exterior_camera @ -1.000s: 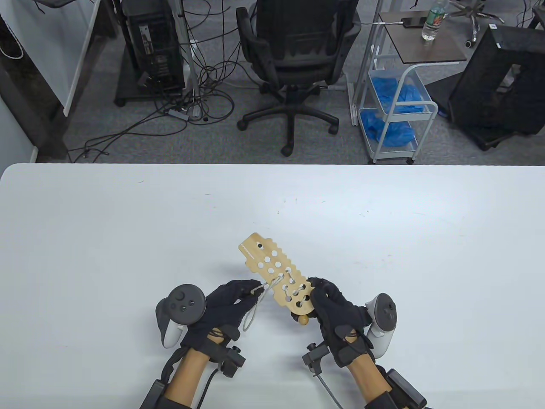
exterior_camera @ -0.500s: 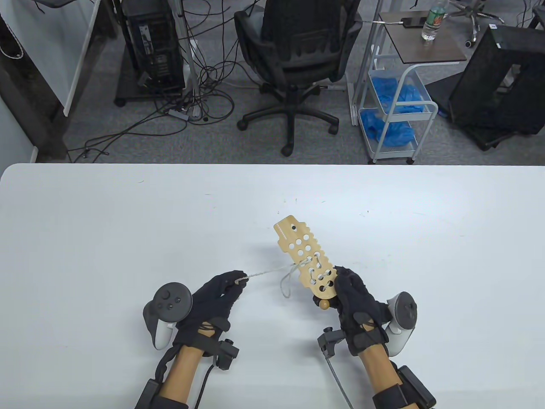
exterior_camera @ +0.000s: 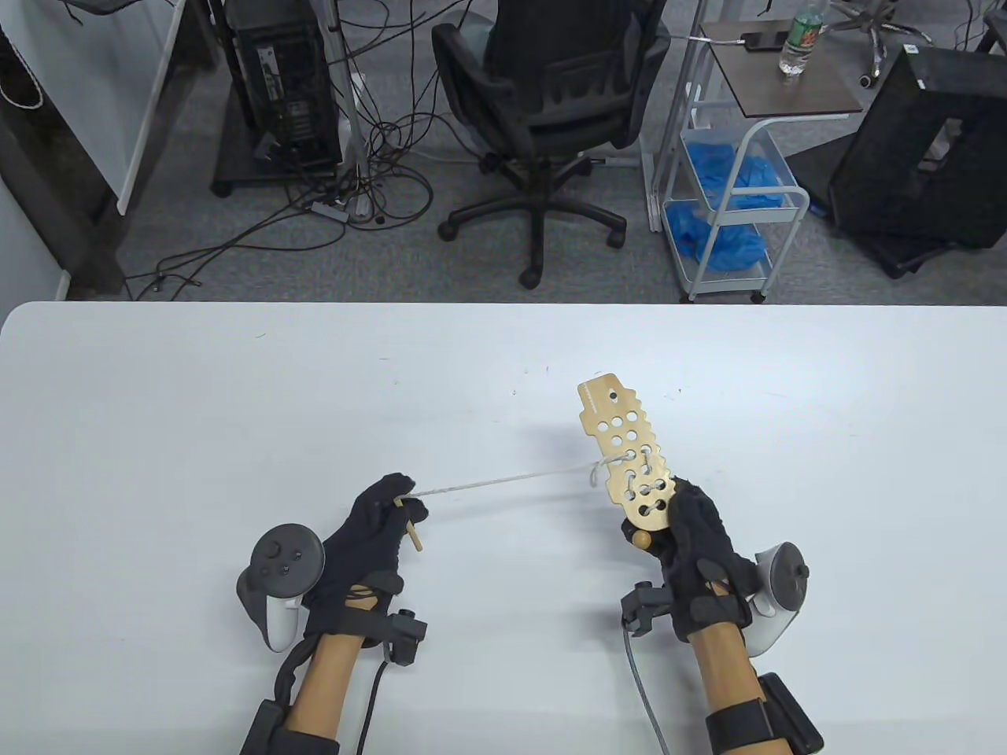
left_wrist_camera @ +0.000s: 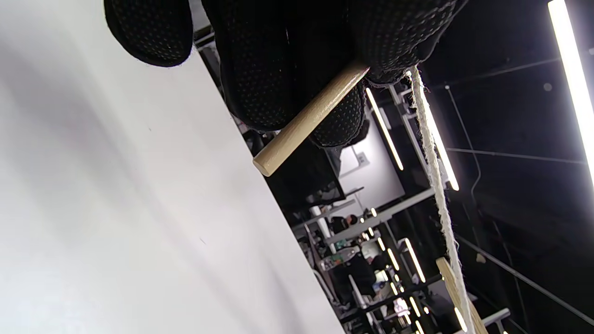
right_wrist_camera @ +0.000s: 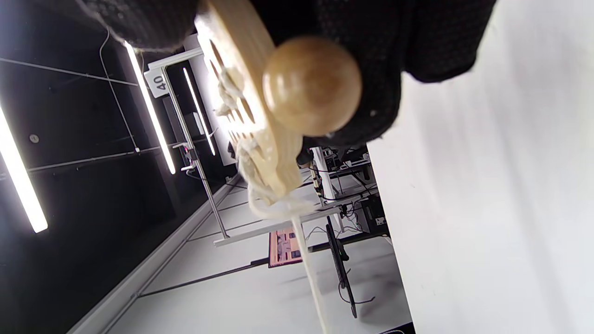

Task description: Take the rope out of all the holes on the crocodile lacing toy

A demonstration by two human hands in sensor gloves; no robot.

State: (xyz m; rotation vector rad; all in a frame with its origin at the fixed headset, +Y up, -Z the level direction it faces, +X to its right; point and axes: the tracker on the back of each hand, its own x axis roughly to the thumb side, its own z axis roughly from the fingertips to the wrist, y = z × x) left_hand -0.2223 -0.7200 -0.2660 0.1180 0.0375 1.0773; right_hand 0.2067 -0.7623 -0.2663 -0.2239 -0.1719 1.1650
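A wooden crocodile lacing board (exterior_camera: 625,450) with many round holes is held up off the white table (exterior_camera: 157,409) by my right hand (exterior_camera: 692,535), which grips its near end. A wooden ball (exterior_camera: 643,539) (right_wrist_camera: 312,86) sits at that end. White rope (exterior_camera: 503,479) still weaves through the holes nearest my right hand and runs taut leftward to my left hand (exterior_camera: 378,519). That hand pinches the rope's end together with its wooden needle stick (exterior_camera: 411,527) (left_wrist_camera: 308,119). The holes at the far end of the board are free of rope.
Behind the table stand an office chair (exterior_camera: 551,102), a white cart (exterior_camera: 732,197) with blue bags, a computer tower (exterior_camera: 287,86) and loose floor cables.
My hands have moved apart: the left went left with the rope end, the right swung the board rightward. The slack loop has been drawn out into a taut line.
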